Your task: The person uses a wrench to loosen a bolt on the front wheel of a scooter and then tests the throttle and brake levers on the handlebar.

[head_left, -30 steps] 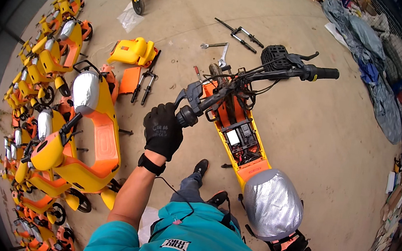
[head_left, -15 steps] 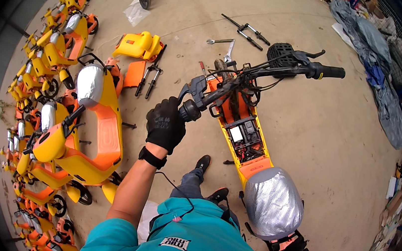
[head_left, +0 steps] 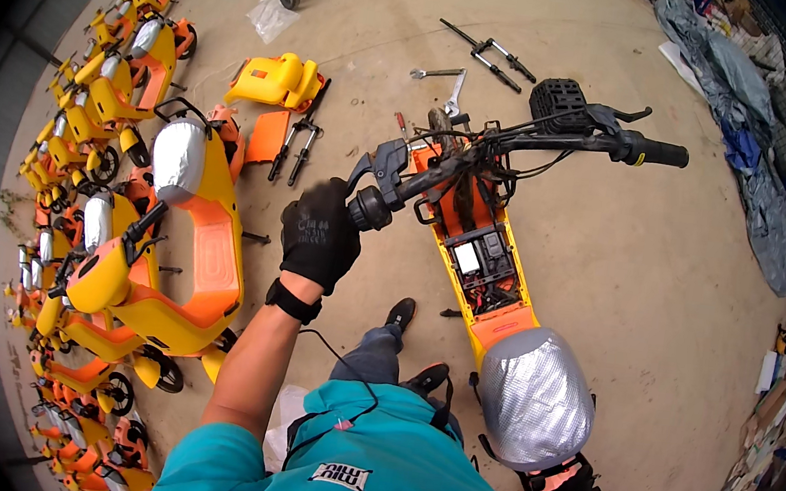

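Observation:
My left hand (head_left: 321,235), in a black glove, is wrapped round the left end of the handlebar (head_left: 399,192) of a partly stripped yellow and orange electric scooter (head_left: 518,310). The brake lever on that side stands just beyond my fingers. A silver cover wraps the scooter's seat (head_left: 536,396), and its open floor section shows wiring and a small white-topped part (head_left: 466,258). Low on the right, my right hand (head_left: 583,485), gloved in black, is at the scooter's rear behind the seat. Its fingers are hidden against the dark parts there.
Rows of yellow scooters (head_left: 180,264) line the left side. On the floor ahead lie a yellow body panel (head_left: 279,80), an orange panel (head_left: 267,137), front forks (head_left: 483,52) and an adjustable wrench (head_left: 455,93). Grey sheeting (head_left: 769,223) and piled scrap run along the right.
The handlebar has turned slightly, its right end shifting outward and nearer. My left hand stays on the left end and has moved a little left. My right hand remains at the rear.

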Tool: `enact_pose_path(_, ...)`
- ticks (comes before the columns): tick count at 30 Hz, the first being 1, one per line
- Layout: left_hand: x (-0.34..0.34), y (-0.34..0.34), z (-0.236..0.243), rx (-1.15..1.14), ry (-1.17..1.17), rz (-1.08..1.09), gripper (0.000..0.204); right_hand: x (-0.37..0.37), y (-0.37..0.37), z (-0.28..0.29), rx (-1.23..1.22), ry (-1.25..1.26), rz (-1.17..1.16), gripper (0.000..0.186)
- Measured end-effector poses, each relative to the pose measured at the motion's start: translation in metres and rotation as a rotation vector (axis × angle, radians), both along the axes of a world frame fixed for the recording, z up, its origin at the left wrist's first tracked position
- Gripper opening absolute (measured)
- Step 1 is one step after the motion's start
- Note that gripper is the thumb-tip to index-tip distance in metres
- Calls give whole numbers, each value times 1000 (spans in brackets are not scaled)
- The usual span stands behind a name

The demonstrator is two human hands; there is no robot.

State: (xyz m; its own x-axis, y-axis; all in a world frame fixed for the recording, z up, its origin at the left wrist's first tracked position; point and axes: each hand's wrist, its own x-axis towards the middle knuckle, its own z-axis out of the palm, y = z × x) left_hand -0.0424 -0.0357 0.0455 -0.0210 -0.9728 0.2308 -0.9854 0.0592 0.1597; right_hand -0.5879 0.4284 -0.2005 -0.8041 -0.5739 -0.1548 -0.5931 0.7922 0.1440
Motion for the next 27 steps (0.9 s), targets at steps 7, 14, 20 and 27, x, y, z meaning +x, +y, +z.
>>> enact_pose_path(7, -5, -4, 4, 2, -44, 9, 25, 9, -4, 6, -279, -207, -156, 26)
enact_pose_path(14, -4, -1, 6, -17, -21, 25, 25, 22, -20, 19, -842, -648, -603, 30)
enact_pose_path(20, -7, -3, 8, -1, -26, 30, 25, -10, 14, -19, -627, -396, -342, 31)
enact_pose_path(27, -5, -4, 0, -180, -117, -14, 45, -29, 38, -52, -449, -153, -69, 13)
